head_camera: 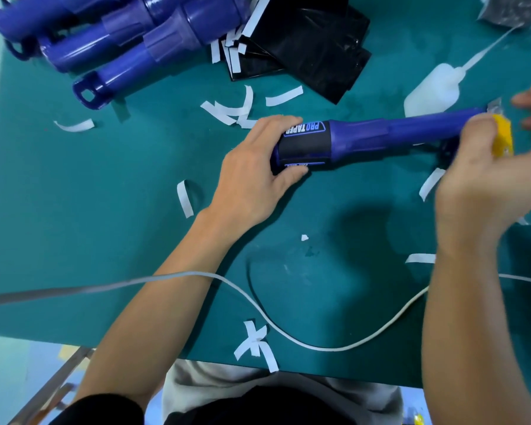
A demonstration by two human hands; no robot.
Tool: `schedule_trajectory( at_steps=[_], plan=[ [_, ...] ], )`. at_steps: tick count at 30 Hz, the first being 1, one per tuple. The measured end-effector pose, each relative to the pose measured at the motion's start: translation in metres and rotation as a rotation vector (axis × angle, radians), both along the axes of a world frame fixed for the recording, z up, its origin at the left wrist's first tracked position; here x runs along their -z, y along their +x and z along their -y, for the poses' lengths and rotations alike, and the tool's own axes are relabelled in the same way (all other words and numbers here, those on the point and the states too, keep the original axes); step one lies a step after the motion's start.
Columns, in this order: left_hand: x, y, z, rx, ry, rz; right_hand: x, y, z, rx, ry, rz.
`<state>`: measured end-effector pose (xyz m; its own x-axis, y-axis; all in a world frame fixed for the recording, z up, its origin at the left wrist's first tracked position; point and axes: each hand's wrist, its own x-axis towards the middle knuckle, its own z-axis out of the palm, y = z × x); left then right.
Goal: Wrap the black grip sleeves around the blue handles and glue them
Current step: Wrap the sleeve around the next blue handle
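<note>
I see a blue handle [396, 133] lying across the green table mat [74, 210], held at both ends.
My left hand [252, 179] curls around the black grip sleeve [307, 145] on the handle's left end. My right hand [478, 179], blurred, clasps a small yellow object [503, 136] at the other end. A white squeeze bottle [432, 87] lies just beyond.

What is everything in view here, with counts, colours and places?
table: one, green, under everything
blue handles: at least three, blue, piled far left
held handle: one, blue, centre
black grip sleeve: one, black, round held handle's left end
spare sleeves: a stack, black, far centre
paper strips: many, white, scattered
squeeze bottle: one, white, far right
cable: one, white, near edge
yellow object: one, yellow, in right hand
left hand: one, grips the sleeved end
right hand: one, blurred, holds yellow object
</note>
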<state>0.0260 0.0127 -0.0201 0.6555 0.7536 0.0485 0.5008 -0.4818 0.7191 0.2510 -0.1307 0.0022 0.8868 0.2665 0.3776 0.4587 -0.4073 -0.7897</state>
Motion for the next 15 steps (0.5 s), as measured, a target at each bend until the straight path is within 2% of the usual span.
schedule_trajectory(
  at_steps=[5, 10, 12, 15],
  plan=[
    [-0.001, 0.003, -0.005, 0.009, 0.012, -0.015, -0.026, 0.014, -0.030, -0.178, -0.366, -0.081],
    [0.001, 0.004, -0.005, 0.009, 0.027, -0.021, -0.031, 0.021, -0.051, -0.295, -0.625, -0.108],
    [0.001, 0.005, -0.005, 0.012, 0.036, -0.018, -0.033, 0.019, -0.051, -0.256, -0.606, -0.043],
    [0.002, 0.007, -0.007, 0.014, 0.059, -0.025, -0.041, 0.002, -0.045, -0.317, -0.366, 0.104]
  ],
)
